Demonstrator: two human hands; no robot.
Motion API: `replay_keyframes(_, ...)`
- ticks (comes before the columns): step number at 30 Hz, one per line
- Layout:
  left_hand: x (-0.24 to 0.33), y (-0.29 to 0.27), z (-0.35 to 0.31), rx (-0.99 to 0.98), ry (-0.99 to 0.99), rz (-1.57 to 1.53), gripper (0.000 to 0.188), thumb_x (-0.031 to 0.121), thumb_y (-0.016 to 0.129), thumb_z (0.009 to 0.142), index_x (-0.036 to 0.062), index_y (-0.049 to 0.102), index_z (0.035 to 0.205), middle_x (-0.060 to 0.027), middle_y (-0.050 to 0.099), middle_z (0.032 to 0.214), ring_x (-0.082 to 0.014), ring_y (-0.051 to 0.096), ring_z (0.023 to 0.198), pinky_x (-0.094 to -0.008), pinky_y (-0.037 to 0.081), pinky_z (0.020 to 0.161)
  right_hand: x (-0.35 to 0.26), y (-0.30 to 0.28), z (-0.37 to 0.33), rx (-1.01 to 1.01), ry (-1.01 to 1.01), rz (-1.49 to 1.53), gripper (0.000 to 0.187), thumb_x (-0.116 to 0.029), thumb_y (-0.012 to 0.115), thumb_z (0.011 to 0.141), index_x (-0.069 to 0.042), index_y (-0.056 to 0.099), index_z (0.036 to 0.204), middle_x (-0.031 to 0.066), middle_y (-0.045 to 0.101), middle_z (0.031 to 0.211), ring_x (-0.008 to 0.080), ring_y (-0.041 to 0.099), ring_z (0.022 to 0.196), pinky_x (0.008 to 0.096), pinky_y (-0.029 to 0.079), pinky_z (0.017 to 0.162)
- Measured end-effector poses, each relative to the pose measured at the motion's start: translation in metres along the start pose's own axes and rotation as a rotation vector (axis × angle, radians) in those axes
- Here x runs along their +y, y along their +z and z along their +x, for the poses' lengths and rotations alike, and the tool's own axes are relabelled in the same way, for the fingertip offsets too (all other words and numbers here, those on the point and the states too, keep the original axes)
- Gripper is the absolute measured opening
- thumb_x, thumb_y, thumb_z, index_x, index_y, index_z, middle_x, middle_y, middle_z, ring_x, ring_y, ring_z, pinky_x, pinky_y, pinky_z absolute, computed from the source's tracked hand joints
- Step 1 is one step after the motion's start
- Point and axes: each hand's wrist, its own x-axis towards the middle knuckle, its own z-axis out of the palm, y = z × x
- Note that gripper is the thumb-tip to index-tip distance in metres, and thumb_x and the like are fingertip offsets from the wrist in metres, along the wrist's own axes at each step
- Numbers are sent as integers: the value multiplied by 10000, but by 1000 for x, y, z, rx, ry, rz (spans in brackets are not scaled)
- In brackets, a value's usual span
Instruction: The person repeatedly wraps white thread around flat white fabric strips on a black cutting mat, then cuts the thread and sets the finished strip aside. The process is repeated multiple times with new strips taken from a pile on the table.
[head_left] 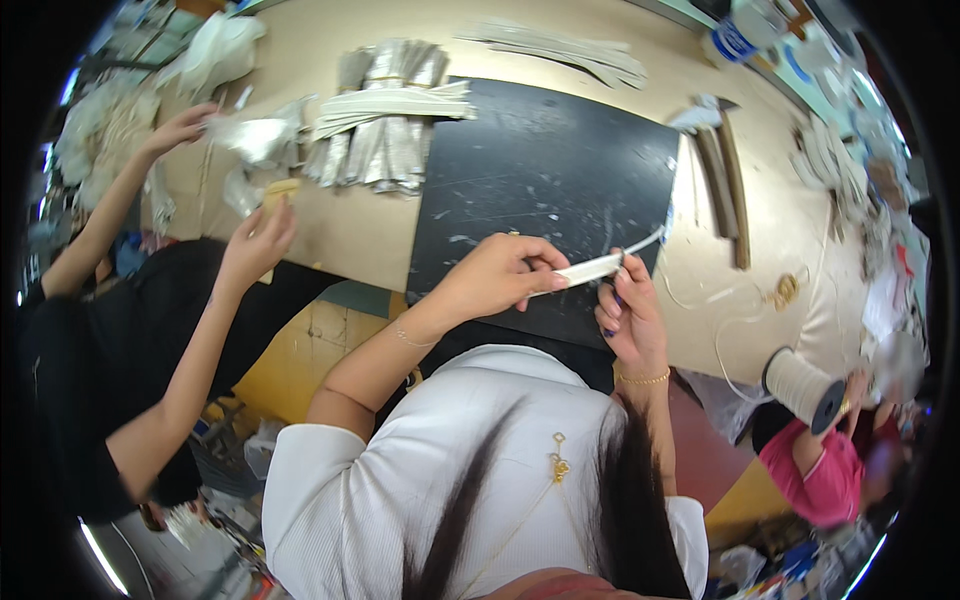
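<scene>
The fingers of the left hand (490, 275) pinch one end of a white strip (592, 270), thumb against forefinger. Those of the right hand (635, 305) pinch it farther along, the others loosely curled. A narrow pale tail (645, 241) runs past the right fingers; whether it belongs to the strip or is separate, I cannot tell. The two-point hold seems meant to keep the strip straight, since it looks thin and pliant. It is held above the near right part of a black mat (540, 150).

The mat is flat and scuffed with pale scratches, likely there to spare the smooth beige bench (375, 232) beneath. At its far left, flat cream strips (390, 108) lie across silvery, wrinkled bundles (390, 60), probably grouped to stay within reach. Loose strips (560, 50) lie beyond the mat's far edge. To the right, long tools (727, 180) with wooden handles rest side by side, one with a dark pointed head. Nearer, a thin white cord (719, 350) loops toward a drum-shaped spool (800, 388), which presumably keeps it from tangling.

At the left, a co-worker's near hand (255, 245) grips a small yellowish block (280, 190); the far hand (185, 128) is beside a crinkled, shiny bag (260, 140).
</scene>
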Motion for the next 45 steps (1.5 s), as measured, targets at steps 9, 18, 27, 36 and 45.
replay_keyframes(9, 14, -21, -18, 94, -37, 204, 225, 142, 751, 916, -1, 736, 1089, -43, 708, 816, -52, 550, 548, -217, 442, 484, -4, -4, 5, -21, 39, -12, 227, -64, 593, 1019, -109, 630, 1238, -5, 638, 1057, 79, 495, 592, 204, 390, 463)
replay_keyframes(18, 79, -151, -8, 587, 187, 939, 251, 219, 743, 900, 40, 769, 1074, -97, 734, 855, -183, 647, 723, -312, 497, 682, -14, 23, -12, 26, 105, -840, 246, -177, 714, 973, -3, 724, 1147, -36, 611, 750, -2, 456, 647, 187, 363, 543)
replay_keyframes(27, 62, -197, 80, 607, 474, 1120, 250, 245, 734, 896, 92, 774, 1089, -99, 679, 1125, -258, 681, 960, -365, 527, 897, -57, 32, -3, 160, -724, -1805, 343, 38, 742, 826, -120, 748, 1130, 77, 650, 1034, 224, 638, 782, 328, 530, 718)
replay_keyframes(36, 69, -188, 191, 796, 534, 1211, 384, 162, 699, 875, 34, 685, 1237, -192, 650, 1223, -362, 625, 1141, -437, 506, 1013, -70, 19, 58, -62, -791, -2060, 159, -79, 777, 808, -58, 653, 904, 43, 625, 1012, 275, 621, 910, 393, 522, 722)
replay_keyframes(45, 44, -156, 217, 977, 571, 1462, 82, 106, 662, 757, 74, 737, 763, -125, 708, 868, -284, 714, 830, -417, 551, 693, -67, 29, 45, -192, -820, -1887, 162, 48, 733, 805, -15, 670, 940, 116, 633, 855, 311, 575, 845, 404, 480, 775)
